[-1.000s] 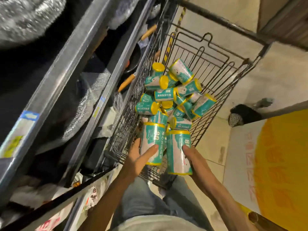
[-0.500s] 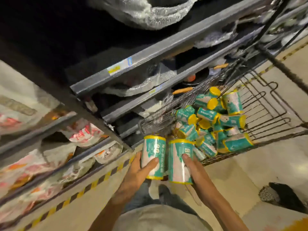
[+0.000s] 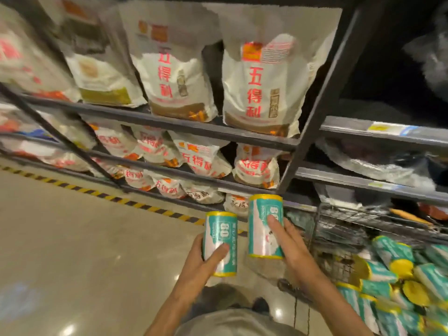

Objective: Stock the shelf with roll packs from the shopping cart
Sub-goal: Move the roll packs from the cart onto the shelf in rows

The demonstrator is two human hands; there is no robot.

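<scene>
My left hand grips an upright teal-and-white roll pack with yellow ends, held above the floor. My right hand holds a second roll pack, a little higher and nearer the shelf. Both packs are out of the wire shopping cart, which stands at the lower right with several more roll packs heaped in it.
The shelves ahead hold rows of white bags with red lettering. A dark upright post divides them from shelves at the right with silvery wrapped goods. A yellow-black striped line runs along the floor at the shelf's foot.
Both hands lifted their roll packs out of the cart and carried them left. My view swung from the cart up to the shelves of white bags; the right pack now sits higher.
</scene>
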